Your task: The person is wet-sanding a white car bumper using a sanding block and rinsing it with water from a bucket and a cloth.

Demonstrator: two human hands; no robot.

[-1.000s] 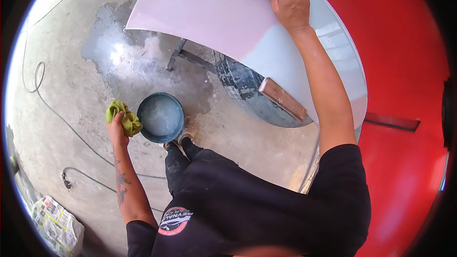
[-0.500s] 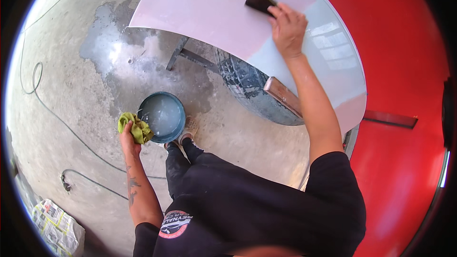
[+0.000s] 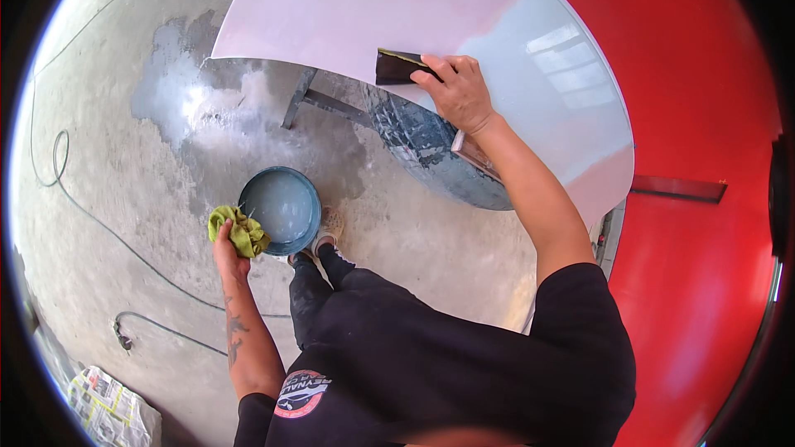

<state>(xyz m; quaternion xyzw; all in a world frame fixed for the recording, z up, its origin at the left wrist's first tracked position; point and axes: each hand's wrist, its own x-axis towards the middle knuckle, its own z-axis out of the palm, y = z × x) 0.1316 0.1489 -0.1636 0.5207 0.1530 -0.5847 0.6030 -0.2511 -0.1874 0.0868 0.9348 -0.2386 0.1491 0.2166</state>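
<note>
My right hand [image 3: 462, 93] grips a dark flat squeegee [image 3: 397, 68] with a yellowish upper edge. It lies at the near edge of a curved panel [image 3: 348, 0], which is patched pale pink and light blue-grey and looks glossy. In my left hand [image 3: 229, 257] is a bunched yellow-green cloth [image 3: 240, 233], held beside the rim of a round blue bucket [image 3: 313, 236]. Cloudy greyish water fills part of the bucket, which stands on the floor by my feet.
Under the panel sit a scuffed dark rounded drum [image 3: 414, 145] and a metal stand leg [image 3: 335, 108]. A wooden block [image 3: 474, 156] is partly hidden by my right forearm. Red bodywork [image 3: 696, 298] rises at right. A hose [image 3: 124, 240] crosses the wet-patched concrete; a printed bag [image 3: 112, 410] lies lower left.
My right hand has drawn the squeegee toward me and left, from the panel's middle to its near edge. The left hand with the cloth has barely moved.
</note>
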